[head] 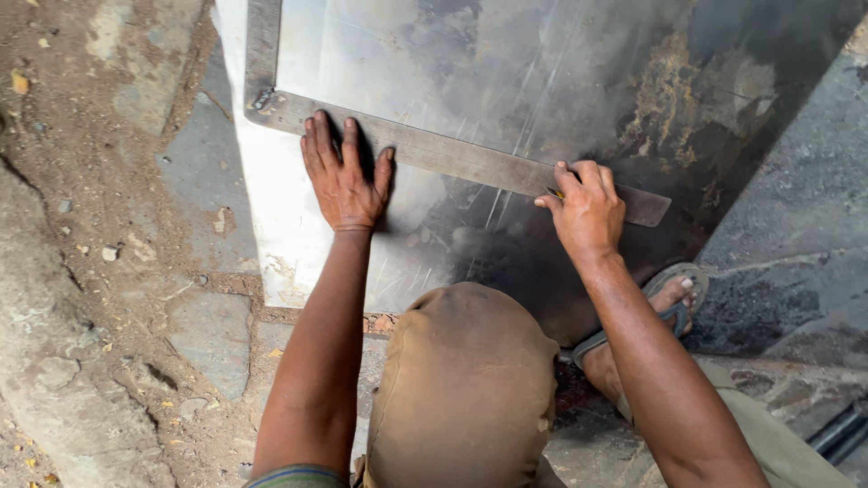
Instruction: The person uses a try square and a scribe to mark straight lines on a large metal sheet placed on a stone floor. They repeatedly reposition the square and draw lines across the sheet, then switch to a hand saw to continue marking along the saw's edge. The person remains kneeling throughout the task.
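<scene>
- Left hand [344, 176] flat, fingers spread, pinning square [452, 155] on sheet [506, 72].
- Right hand [586, 210] pinched shut on small marker [553, 192], maybe a scriber, at the square's edge.
- We judge marking a line underway; the stroke needs the square held dead steady.

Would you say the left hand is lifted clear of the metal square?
No, the left hand lies flat, fingers spread, pressing on the metal square.
</scene>
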